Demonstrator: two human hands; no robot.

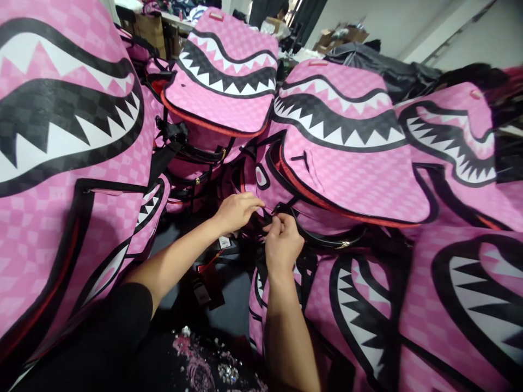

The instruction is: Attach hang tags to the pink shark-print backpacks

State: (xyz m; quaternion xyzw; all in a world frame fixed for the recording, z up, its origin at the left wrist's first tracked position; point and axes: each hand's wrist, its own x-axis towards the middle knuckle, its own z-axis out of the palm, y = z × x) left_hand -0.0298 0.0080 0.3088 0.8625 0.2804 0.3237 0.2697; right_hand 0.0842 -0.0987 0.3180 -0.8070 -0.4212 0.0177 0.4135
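Note:
A pink checked backpack [347,179] with a shark-mouth print of white teeth on black stands in front of me, its red-edged top panel hanging forward. My left hand [239,210] reaches to the backpack's lower left side with its fingers closed together. Beside it, my right hand [283,239] is closed in a pinch just under a small black part of the bag. What either set of fingertips grips is too small or hidden to name. Below the hands lie a white paper tag [202,294] and a dark red tag [214,283] on a dark surface.
Matching backpacks surround me: a large one [73,136] close on the left, another [224,76] behind, one [457,141] at right, and several at lower right. Farther back are cardboard boxes [341,37] and a dark cover [379,68].

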